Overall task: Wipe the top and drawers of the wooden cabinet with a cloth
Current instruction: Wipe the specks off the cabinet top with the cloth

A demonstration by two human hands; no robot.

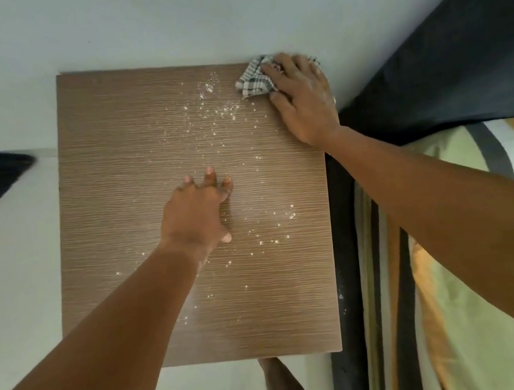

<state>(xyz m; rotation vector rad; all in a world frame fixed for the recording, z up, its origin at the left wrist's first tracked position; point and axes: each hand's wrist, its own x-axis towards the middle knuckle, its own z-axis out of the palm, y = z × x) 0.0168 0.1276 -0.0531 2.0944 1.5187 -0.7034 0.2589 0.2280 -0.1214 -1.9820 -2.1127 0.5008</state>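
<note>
- Plainly, the top was the part being wiped: the cabinet (118, 179) showed its wood-grain top from above, with white specks (222, 111) strewn from the far right corner down toward the near edge.
- The right hand (302, 98) grasped the cloth (254, 80), a bunched checked rag. Its fingers lay over the rag and the thumb was tucked at the near side.
- The cloth sat on the far right corner of the top, hard against the wall (163, 21).
- The left hand (199, 208) was released and held nothing. Its fingers were spread and the tips rested on the middle of the top, probably to brace.
- A good stroke, as I judge it, would press the cloth flat and draw it from the wall toward the near edge, each pass overlapping the one before.
- The specks were better gathered into one heap than flicked off the right edge, because the bed (448, 236) stood just beside it.
- The left hand would have to lift clear, since specks lay around it. It might then cup under the near edge to catch the heap.
- The drawers were out of view, so nothing could be judged of them.
</note>
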